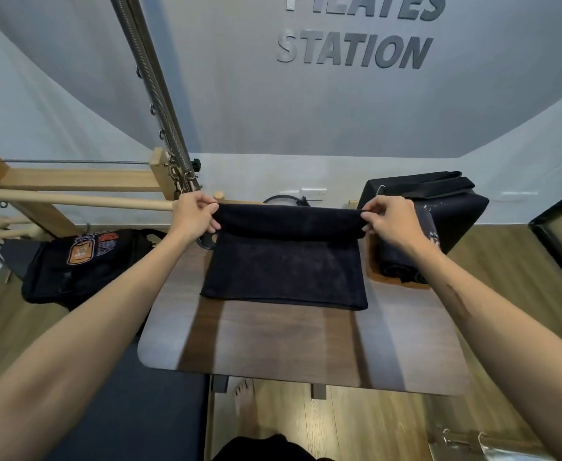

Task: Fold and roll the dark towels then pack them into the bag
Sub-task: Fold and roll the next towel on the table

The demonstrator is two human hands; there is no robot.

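Between my hands, the towel (284, 271) is dark, matt, nubby cloth; beneath it, the table (293, 341) is smooth, faintly glossy wood.

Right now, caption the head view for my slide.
Both hands, left and right, pinch a dark towel's far edge over the wooden table.

Towel (284, 271) on table (306, 341), mid-far side. Bag (80, 264) left of table, on floor. Rolled towels (402, 266) right of it, at table's edge; box (446, 207) behind those.
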